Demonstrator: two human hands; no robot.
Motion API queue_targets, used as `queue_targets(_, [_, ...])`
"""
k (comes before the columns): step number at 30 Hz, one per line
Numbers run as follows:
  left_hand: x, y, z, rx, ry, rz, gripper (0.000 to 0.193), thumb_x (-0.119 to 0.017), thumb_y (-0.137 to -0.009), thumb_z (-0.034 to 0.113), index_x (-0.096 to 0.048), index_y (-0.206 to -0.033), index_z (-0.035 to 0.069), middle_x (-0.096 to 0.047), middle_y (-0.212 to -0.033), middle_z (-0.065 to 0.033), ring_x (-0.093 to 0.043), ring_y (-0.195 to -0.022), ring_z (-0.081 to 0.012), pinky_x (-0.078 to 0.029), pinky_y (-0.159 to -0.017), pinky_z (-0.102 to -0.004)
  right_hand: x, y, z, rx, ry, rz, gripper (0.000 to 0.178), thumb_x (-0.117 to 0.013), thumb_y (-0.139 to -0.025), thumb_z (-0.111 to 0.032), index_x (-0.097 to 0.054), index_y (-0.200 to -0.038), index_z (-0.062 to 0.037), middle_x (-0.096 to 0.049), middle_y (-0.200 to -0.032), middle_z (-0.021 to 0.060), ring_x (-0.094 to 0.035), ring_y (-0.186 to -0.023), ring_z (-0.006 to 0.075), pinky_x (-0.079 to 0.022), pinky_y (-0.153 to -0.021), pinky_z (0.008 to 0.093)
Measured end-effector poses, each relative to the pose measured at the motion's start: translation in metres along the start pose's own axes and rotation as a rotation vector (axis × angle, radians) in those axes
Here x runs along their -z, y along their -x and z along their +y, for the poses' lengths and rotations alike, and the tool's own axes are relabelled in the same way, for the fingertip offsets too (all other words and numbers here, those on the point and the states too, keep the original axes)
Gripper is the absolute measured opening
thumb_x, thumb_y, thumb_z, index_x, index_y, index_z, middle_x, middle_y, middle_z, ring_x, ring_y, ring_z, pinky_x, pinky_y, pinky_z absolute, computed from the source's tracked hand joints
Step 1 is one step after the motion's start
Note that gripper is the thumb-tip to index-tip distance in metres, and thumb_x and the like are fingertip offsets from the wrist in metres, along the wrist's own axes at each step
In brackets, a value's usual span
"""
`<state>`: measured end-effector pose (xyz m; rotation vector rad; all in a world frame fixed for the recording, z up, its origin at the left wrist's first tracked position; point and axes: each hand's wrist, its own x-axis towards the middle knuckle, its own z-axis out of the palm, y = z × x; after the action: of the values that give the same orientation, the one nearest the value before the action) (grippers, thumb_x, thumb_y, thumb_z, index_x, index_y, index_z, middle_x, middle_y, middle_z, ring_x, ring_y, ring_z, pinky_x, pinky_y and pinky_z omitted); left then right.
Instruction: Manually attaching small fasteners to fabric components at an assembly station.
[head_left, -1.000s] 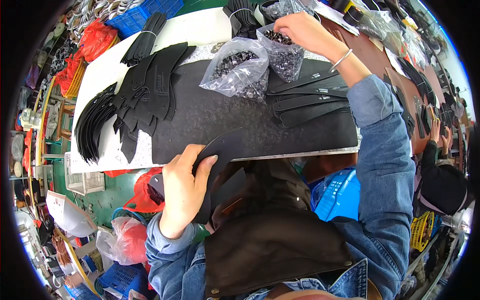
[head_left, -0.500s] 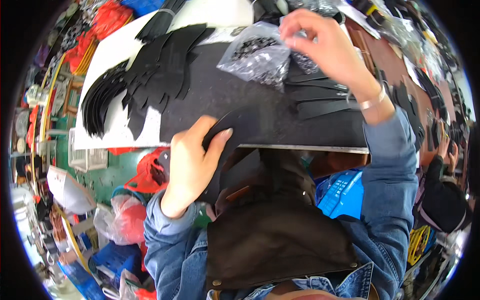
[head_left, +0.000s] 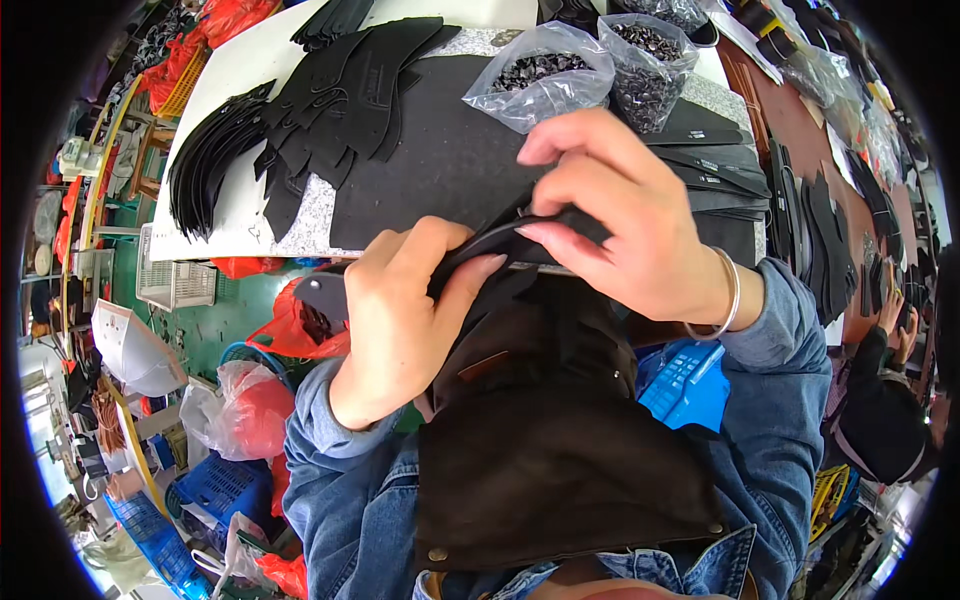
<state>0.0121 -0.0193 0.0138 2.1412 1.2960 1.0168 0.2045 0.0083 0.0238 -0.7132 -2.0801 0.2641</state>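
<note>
we see the long, flexible black strip (head_left: 492,240) bowed left to right by the white counter's (head_left: 240,70) near edge, gripped in the left hand (head_left: 405,305), while the right hand (head_left: 635,225), nearest its right part, curls thumb and fingers there, holding what we cannot tell.

No lettering can be made out — small pale print (head_left: 700,160) sits on the fanned black strips (head_left: 735,158) at right, and a faint mark (head_left: 374,84) on the piled black pieces (head_left: 335,95) at left — both too small to read
</note>
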Motion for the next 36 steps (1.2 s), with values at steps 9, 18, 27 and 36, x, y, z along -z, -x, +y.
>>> queue_targets(9, [-0.001, 0.001, -0.006, -0.034, -0.01, -0.001, 0.021, -0.076, -0.067, 0.01, -0.058, -0.076, 0.004, -0.06, -0.067, -0.008, -0.054, -0.057, -0.0244, -0.042, -0.053, -0.0336, 0.005, 0.001, -0.005, -0.172, -0.184, -0.085, 0.023, -0.068, -0.065, 0.007, -0.049, -0.074, -0.003, -0.055, -0.085, 0.0107, -0.056, -0.072, 0.0195, -0.047, -0.063, 0.0282])
queue_targets(18, [-0.003, -0.002, -0.021, 0.073, 0.1, -0.047, 0.018, -0.07, -0.073, 0.007, -0.056, -0.085, 0.003, -0.059, -0.068, -0.0102, -0.055, -0.058, -0.0252, -0.043, -0.054, -0.0331, -0.005, -0.032, 0.062, -0.136, 0.216, -0.302, 0.01, -0.06, -0.077, -0.013, -0.061, -0.079, -0.0036, -0.062, -0.073, 0.0136, -0.063, -0.071, 0.0284, -0.049, -0.062, 0.0342])
queue_targets(27, [-0.003, 0.001, -0.03, 0.078, 0.031, -0.062, 0.017, -0.069, -0.073, 0.007, -0.055, -0.082, 0.004, -0.058, -0.067, -0.0098, -0.053, -0.058, -0.0277, -0.042, -0.054, -0.0361, -0.022, -0.041, 0.148, -0.03, 0.925, -0.65, 0.015, -0.056, -0.074, -0.009, -0.062, -0.088, -0.0049, -0.063, -0.078, 0.0095, -0.064, -0.075, 0.0258, -0.051, -0.064, 0.0353])
queue_targets(36, [-0.005, -0.001, -0.03, 0.012, 0.037, -0.028, 0.018, -0.07, -0.071, 0.007, -0.056, -0.082, 0.005, -0.059, -0.067, -0.0085, -0.052, -0.057, -0.0268, -0.042, -0.054, -0.0359, -0.019, -0.037, 0.145, -0.107, 0.863, -0.415, 0.018, -0.052, -0.076, -0.006, -0.057, -0.093, -0.0029, -0.061, -0.084, 0.0105, -0.063, -0.08, 0.0269, -0.051, -0.067, 0.0358])
